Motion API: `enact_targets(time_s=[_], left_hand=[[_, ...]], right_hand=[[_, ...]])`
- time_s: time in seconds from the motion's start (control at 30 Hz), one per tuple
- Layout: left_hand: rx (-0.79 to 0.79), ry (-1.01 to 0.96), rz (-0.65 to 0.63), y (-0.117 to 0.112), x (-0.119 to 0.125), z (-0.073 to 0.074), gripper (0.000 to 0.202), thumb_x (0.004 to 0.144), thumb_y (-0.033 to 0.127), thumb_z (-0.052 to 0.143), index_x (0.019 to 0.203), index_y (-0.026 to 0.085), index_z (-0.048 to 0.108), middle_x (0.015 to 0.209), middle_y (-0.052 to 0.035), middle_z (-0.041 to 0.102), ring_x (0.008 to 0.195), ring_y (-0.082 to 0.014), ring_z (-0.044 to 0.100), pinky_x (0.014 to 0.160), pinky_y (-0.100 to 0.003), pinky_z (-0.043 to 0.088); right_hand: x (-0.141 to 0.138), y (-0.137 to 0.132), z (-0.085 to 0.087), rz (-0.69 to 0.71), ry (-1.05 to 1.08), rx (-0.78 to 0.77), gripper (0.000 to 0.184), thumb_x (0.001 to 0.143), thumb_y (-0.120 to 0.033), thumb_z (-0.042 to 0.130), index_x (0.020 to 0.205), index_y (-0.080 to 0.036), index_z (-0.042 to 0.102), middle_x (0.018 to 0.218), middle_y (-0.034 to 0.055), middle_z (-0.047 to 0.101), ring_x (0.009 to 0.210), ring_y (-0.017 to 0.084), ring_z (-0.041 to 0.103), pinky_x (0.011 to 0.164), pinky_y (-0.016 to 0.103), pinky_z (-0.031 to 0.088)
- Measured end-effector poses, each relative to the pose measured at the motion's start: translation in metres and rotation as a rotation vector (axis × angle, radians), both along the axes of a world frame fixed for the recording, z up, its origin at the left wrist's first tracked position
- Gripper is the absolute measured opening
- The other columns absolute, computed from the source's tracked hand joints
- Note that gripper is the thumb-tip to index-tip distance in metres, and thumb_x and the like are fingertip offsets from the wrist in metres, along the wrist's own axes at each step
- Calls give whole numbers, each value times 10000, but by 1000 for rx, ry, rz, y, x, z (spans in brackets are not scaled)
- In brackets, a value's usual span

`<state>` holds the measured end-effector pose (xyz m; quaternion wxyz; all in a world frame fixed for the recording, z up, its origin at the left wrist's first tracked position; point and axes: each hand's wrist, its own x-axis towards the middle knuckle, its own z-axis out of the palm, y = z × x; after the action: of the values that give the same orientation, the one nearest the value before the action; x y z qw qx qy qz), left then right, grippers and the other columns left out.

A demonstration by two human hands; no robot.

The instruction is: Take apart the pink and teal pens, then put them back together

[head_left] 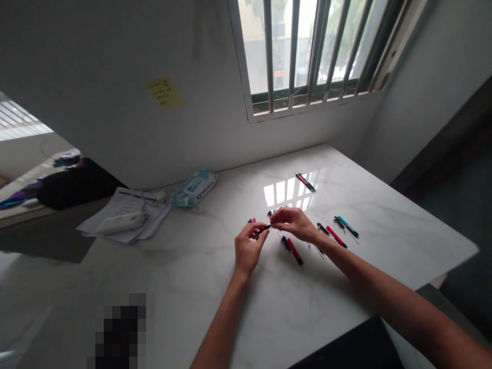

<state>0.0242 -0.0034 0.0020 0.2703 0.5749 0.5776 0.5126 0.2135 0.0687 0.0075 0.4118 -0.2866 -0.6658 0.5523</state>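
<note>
At the far left of the desk (pixel 215 287) lies a stack of papers (pixel 126 218) with a white device (pixel 121 223) on top, pushed back toward the wall. Next comes a wipes pack (pixel 194 188), also set back, away from the hands. In the middle, the left hand (pixel 248 248) is curled shut, pinching a small dark pen part (pixel 263 229) by its near end. The right hand (pixel 294 224) meets it from the other side, fingertips closed on the far end, so the piece is held between both hands just above the desk. Right of them lie a red pen (pixel 294 251), another red pen (pixel 336 236) and a teal pen (pixel 348 226), apart, within reach. A pair of pens (pixel 305 182) lies farther back, near the window's reflection.
</note>
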Motion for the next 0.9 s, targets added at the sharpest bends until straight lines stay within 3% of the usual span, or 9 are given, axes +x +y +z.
enact_targets(time_s=[0.3,0.43,0.67,0.9], left_hand=[[28,59,-16,-1,0,3,118,868,336,774,924,233,784,916,-35,754,784,-174,642,713,-295,484],[32,64,-26,-1,1,3,111,873,332,770,928,235,781,928,-31,755,787,-171,641,712,-295,486],[28,70,-42,-1,1,0,109,875,333,772,935,243,779,939,-27,755,788,-172,643,711,-300,491],[18,59,-66,-2,1,2,134,868,352,775,935,237,790,946,-42,761,772,-170,628,719,-307,497]], right_hand=[[7,1,3,-3,-197,135,275,899,-431,762,1057,-206,750,939,44,784,833,185,733,772,307,585],[12,3,6,22,-316,240,258,934,-445,721,912,-190,753,825,22,749,741,151,659,701,269,517],[12,2,6,58,-373,253,338,999,-466,618,877,-174,737,774,17,722,679,130,597,631,240,432],[13,4,6,42,-428,272,309,1001,-421,621,847,-171,719,708,0,690,610,111,538,593,226,380]])
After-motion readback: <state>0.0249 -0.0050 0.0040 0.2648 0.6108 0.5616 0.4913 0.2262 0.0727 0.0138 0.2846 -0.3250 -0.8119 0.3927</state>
